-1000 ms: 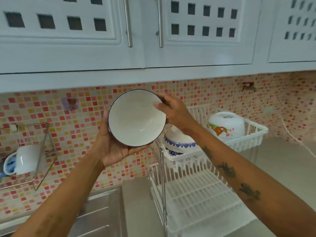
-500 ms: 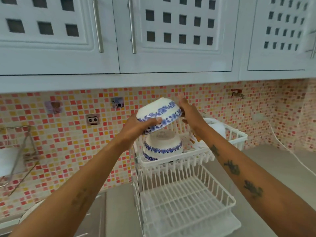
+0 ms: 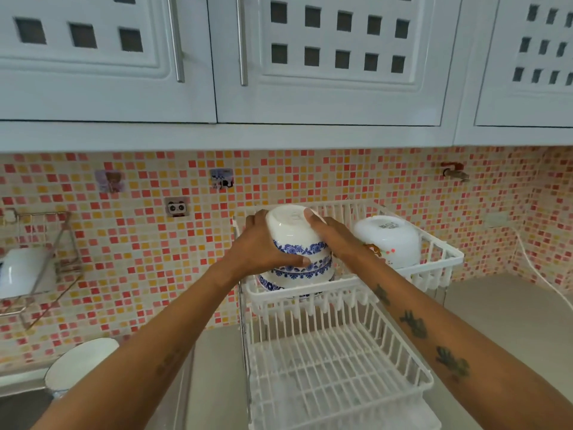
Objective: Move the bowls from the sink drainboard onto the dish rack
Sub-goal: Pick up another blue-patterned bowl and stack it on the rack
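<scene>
While both hands grip it: blue-patterned bowl (image 3: 293, 232) sits upside down, foot ring up, at frame centre, over the top tier of the dish rack (image 3: 347, 293).
Left hand (image 3: 259, 248): clamped on the bowl's left side, thumb across the blue band near the rim, fingers round the far side.
Right hand (image 3: 336, 237): pressed on the bowl's right side, fingertips up by the foot ring; grip closed on the bowl w/ the left.
Bowl stack (image 3: 294, 274): at least one more blue-banded bowl upside down directly under the held one, in the left part of the top tier; held bowl looks nested on it, but can't tell if it's fully seated.
White bowl (image 3: 387, 240): upside down in the right part of the same tier, small coloured print near its rim, just beside the right wrist.
Rack lower tier (image 3: 335, 377): white slatted tray in the lower centre of the frame, below the top tier.
Desk (image 3: 508, 308): grey surface carrying the rack, running to the right edge of frame.
Bowl at lower left (image 3: 82, 363): white w/ a dark rim, partly hidden behind the left forearm, well apart from the rack.
Wire shelf (image 3: 40, 265): on the tiled wall at the left edge, w/ a white cup (image 3: 24, 271) in it.
Cupboards (image 3: 325, 57): white doors w/ square cut-outs across the top of the frame.
Wall: small pink, orange, yellow tiles w/ stickers, incl. a panda one (image 3: 176, 207) left of the rack.
</scene>
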The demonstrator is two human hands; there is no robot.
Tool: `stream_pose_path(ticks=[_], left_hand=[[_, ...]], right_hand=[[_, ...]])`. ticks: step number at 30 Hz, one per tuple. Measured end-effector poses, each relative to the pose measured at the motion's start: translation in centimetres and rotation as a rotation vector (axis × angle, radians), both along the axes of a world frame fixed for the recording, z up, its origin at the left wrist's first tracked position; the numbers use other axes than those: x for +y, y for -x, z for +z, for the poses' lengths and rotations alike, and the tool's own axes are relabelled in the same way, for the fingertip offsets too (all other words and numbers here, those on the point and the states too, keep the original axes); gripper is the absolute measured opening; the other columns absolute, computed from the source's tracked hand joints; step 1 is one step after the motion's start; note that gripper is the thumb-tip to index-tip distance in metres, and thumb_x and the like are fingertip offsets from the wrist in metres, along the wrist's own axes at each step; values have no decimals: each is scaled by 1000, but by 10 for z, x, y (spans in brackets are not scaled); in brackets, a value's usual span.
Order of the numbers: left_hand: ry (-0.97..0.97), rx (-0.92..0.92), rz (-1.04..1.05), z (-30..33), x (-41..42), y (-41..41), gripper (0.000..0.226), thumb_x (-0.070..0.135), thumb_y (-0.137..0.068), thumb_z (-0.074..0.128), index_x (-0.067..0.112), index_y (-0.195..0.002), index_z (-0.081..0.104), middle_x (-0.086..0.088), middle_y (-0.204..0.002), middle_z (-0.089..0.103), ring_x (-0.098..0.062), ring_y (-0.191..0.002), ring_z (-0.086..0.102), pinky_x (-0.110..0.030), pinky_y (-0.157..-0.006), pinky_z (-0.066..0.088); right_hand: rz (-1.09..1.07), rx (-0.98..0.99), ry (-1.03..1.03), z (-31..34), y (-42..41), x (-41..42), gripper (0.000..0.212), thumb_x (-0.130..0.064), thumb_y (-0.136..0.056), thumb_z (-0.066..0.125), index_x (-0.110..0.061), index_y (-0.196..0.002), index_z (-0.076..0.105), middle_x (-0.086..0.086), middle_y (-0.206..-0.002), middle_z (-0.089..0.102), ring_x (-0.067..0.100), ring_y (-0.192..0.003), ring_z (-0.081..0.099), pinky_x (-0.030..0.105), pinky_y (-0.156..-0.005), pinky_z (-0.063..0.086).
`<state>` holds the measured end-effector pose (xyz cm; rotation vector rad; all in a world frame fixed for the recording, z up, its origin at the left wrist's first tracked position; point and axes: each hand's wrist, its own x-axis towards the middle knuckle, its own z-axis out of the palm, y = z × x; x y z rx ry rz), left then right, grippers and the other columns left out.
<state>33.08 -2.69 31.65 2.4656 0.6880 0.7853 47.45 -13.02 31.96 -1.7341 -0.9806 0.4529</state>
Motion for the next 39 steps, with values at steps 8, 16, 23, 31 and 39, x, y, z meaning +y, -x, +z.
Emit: stream_pose_path(ticks=[8, 16, 23, 31, 39], left_hand=[[-75, 125, 38, -2, -1, -5, 123, 59, -55, 86, 14, -149, 20, -7, -144, 34, -23, -133, 40, -36, -102, 44], [-161, 263, 83, -6, 3, -9, 127, 78, -45, 76, 15, -144, 29, -6, -133, 45, -23, -117, 50, -36, -89, 50], [-218, 352, 80, -7, -1, -10, 119, 75, -53, 76, 13, -144, 32, -6, -132, 48, -23, -118, 53, -33, -89, 48], [-254, 397, 70, -6, -7, -8, 110, 72, -60, 74, 14, -144, 33, -7, -136, 48, -23, -121, 51, -32, -93, 45], [-206, 377, 33, -5, -5, -7, 127, 72, -60, 74, 10, -154, 13, -9, -160, 20, -26, -146, 26, -38, -113, 32]], right_hand=[[16, 86, 7, -8, -10, -1, 69, -64, -84, 51, -19, -136, 46, 4, -127, 60, 20, -97, 61, 24, -59, 43], [33, 140, 47, -12, -14, 3, 52, -62, -82, 57, -23, -117, 53, 2, -107, 67, 15, -86, 65, 29, -61, 50], [35, 79, 108, -17, -18, 5, 65, -61, -83, 56, -17, -131, 50, 4, -114, 65, 12, -85, 63, 26, -59, 48], [15, 49, 172, -20, -21, 11, 75, -65, -79, 56, -17, -135, 47, 7, -121, 65, 16, -89, 65, 25, -60, 48], [9, -2, 173, -18, -16, 9, 72, -65, -84, 49, -18, -138, 42, 6, -132, 57, 13, -93, 61, 26, -67, 48]])
